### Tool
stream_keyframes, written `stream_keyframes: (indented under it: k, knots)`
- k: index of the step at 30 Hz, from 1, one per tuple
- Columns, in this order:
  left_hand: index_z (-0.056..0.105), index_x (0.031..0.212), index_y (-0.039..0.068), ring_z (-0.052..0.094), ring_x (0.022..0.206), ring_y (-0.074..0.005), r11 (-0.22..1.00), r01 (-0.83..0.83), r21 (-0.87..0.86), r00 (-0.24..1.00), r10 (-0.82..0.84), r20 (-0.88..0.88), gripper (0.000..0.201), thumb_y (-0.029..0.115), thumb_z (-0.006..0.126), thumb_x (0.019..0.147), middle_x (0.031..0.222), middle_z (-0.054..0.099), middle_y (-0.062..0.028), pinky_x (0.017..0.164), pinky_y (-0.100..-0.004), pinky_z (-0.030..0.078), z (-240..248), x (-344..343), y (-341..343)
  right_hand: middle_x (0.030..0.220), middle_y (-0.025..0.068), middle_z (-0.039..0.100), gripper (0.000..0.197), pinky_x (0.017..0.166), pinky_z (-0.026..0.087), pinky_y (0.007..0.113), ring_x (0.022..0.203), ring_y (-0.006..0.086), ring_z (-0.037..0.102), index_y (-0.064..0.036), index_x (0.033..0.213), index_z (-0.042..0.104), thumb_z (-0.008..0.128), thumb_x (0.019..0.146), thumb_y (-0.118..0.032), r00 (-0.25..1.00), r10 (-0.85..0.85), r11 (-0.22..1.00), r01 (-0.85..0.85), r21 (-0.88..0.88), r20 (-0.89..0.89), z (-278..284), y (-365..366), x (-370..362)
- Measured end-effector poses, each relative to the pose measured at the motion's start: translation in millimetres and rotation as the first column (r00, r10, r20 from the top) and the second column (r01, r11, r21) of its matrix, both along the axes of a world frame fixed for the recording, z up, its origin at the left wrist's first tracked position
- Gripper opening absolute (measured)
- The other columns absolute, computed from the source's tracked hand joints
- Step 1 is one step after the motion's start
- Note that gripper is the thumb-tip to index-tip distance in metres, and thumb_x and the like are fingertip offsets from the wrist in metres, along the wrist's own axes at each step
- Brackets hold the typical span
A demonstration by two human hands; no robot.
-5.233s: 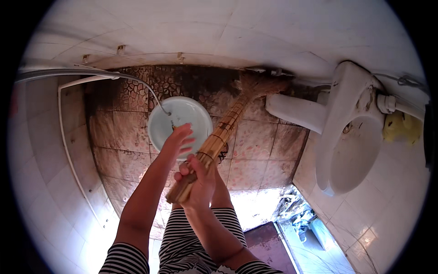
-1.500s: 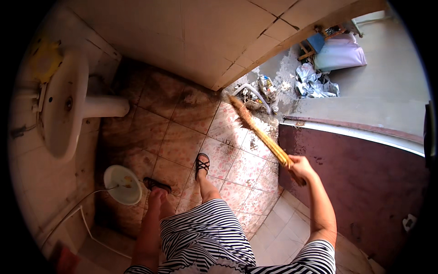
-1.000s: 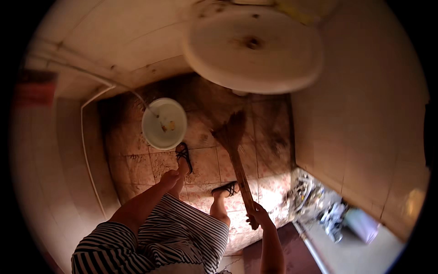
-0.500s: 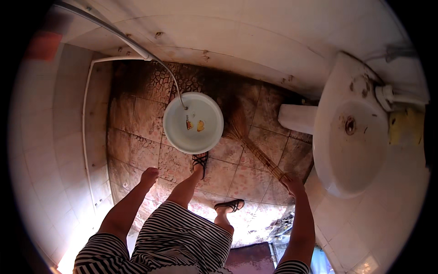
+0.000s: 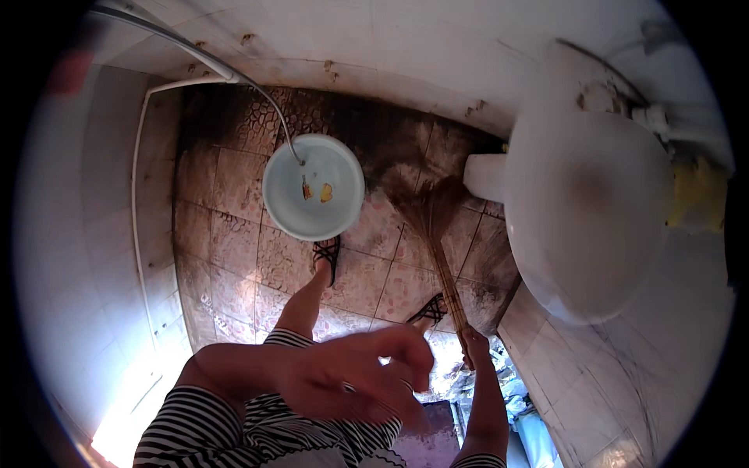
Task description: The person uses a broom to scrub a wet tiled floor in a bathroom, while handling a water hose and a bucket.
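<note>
Near right, your right hand grips the broom; sweeping left could bump the basin; blurred left hand seems half-curled, empty.

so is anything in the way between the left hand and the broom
Nothing visible is: the left hand, blurred and raised before the body, has no object between it and the broom, which the right hand grips near its handle end. One sandalled foot shows behind, down on the floor.

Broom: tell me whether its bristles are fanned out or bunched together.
Fanned out: the broom's bristles flare wide over the floor tiles, far broader than the handle held in the right hand.
</note>
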State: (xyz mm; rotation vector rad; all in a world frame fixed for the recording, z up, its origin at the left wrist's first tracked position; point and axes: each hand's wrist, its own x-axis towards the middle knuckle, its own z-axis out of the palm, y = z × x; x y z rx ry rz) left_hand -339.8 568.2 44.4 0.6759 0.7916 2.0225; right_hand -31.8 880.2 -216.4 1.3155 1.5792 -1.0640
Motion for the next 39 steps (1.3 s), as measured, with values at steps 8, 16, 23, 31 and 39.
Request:
stream_keyframes:
  k: [8, 16, 23, 31, 39]
  knots:
    - [0.066, 0.088, 0.003, 0.048, 0.087, -0.0239, 0.997, -0.022, 0.071, 0.894, -0.012, 0.448, 0.018, 0.015, 0.052, 0.087, 0.099, 0.044, -0.0163, 0.074, -0.0331, 0.041, 51, 155, 196, 0.058, 0.0072, 0.054, 0.040, 0.038, 0.043, 0.029, 0.041, 0.0165, 0.050, -0.0175, 0.111, 0.058, 0.046, 0.085, -0.046, 0.980, 0.096, 0.995, -0.093, 0.026, -0.177, -29, 62, 91]
    - [0.066, 0.088, 0.002, 0.043, 0.096, -0.0258, 0.796, 0.372, 0.477, 0.743, -0.563, 0.361, 0.021, 0.017, 0.050, 0.088, 0.106, 0.038, -0.0146, 0.085, -0.0360, 0.035, 9, 248, 350, 0.097, 0.0117, 0.063, 0.042, 0.078, 0.046, 0.037, 0.089, 0.0291, 0.060, -0.0149, 0.111, 0.059, 0.047, 0.083, -0.044, 0.991, -0.130, 0.979, 0.122, 0.160, 0.043, -15, 140, 369]
    - [0.063, 0.095, 0.002, 0.044, 0.097, -0.0245, 0.827, 0.290, 0.482, 0.727, -0.518, 0.450, 0.021, 0.015, 0.048, 0.089, 0.108, 0.039, -0.0158, 0.085, -0.0354, 0.034, -15, 314, 418, 0.102, 0.0185, 0.061, 0.047, 0.083, 0.043, 0.031, 0.095, 0.0274, 0.059, -0.0029, 0.109, 0.059, 0.054, 0.082, -0.041, 0.955, -0.232, 0.946, 0.266, 0.188, -0.184, -134, 170, 252]
    - [0.062, 0.095, 0.005, 0.044, 0.098, -0.0253, 0.780, 0.299, 0.549, 0.736, -0.555, 0.388, 0.017, 0.012, 0.049, 0.088, 0.110, 0.040, -0.0172, 0.085, -0.0346, 0.035, -7, 318, 440, 0.080, 0.0147, 0.064, 0.050, 0.069, 0.045, 0.038, 0.079, 0.0269, 0.060, -0.0077, 0.090, 0.065, 0.045, 0.083, -0.053, 0.996, -0.033, 0.949, 0.057, 0.310, -0.080, -94, 235, 333]
    - [0.050, 0.114, 0.003, 0.039, 0.111, -0.0214, 0.887, 0.421, 0.191, 0.811, -0.462, 0.360, 0.027, 0.012, 0.046, 0.089, 0.118, 0.040, -0.0137, 0.091, -0.0355, 0.036, -58, 285, 389, 0.074, 0.0212, 0.062, 0.061, 0.059, 0.047, 0.042, 0.069, 0.0366, 0.061, -0.0006, 0.090, 0.063, 0.039, 0.083, -0.056, 0.945, 0.071, 0.918, 0.063, 0.391, -0.319, -144, 324, 212]
